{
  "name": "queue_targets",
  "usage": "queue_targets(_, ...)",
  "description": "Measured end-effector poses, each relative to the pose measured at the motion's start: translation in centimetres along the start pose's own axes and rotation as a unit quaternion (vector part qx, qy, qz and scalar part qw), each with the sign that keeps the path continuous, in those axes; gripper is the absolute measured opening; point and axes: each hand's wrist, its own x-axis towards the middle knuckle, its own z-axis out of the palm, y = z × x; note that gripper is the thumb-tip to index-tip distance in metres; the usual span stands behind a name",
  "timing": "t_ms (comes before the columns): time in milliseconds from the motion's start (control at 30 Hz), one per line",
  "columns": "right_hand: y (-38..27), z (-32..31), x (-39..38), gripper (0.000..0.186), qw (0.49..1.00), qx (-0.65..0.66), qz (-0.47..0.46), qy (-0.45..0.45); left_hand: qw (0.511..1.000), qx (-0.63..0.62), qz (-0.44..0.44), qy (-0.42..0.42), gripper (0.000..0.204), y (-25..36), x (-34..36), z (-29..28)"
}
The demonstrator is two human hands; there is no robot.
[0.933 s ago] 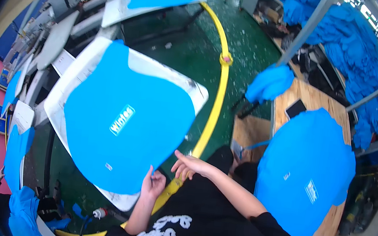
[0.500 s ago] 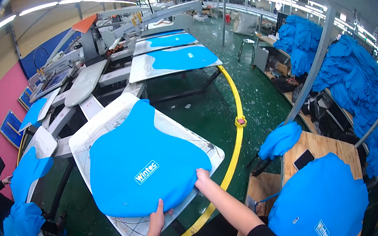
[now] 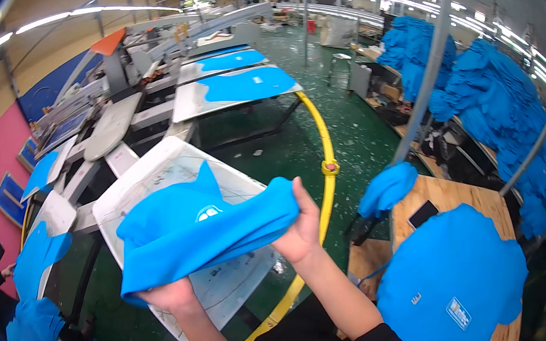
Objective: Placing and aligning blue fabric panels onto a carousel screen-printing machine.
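Note:
A blue cut fabric piece [image 3: 210, 241] with a white print is partly lifted off a white, ink-marked printing board [image 3: 232, 305]. Its near edge is raised and folded over toward the far side, while the far part still lies on the board. At the fold's right end, my right hand [image 3: 300, 225] grips the cloth, thumb up. Low on the left, my left hand [image 3: 169, 293] is closed on the near left edge, its fingers partly hidden under the cloth. To my right, a stack of similar blue printed pieces [image 3: 443, 280] lies on a wooden table [image 3: 481, 196].
A yellow curved rail [image 3: 324, 197] runs past the board's right side. Further boards with blue pieces [image 3: 246, 85] stand beyond, around the printing machine [image 3: 115, 124]. A phone [image 3: 423, 214] lies on the table. A metal post [image 3: 426, 87] rises behind it. A co-worker's hand [image 3: 7, 270] is far left.
The cloth lay flat on the board; its near edge is now lifted and folded away from me. Both hands have come up with it, the left one moving leftward.

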Motion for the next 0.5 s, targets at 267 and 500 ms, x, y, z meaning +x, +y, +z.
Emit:
queue_targets(267, -6.9, 9.9, -16.1, 0.046, 0.944, -0.107, -0.280, -0.142, 0.952, 0.264, 0.145, -0.048, 0.055, -3.8, -6.4, 6.7)
queue_targets(500, -12.7, 26.8, -31.6, 0.056, 0.601, -0.683, -0.397, -0.119, 0.842, 0.281, 0.001, -0.460, 0.042, -6.3, -10.2, 13.3)
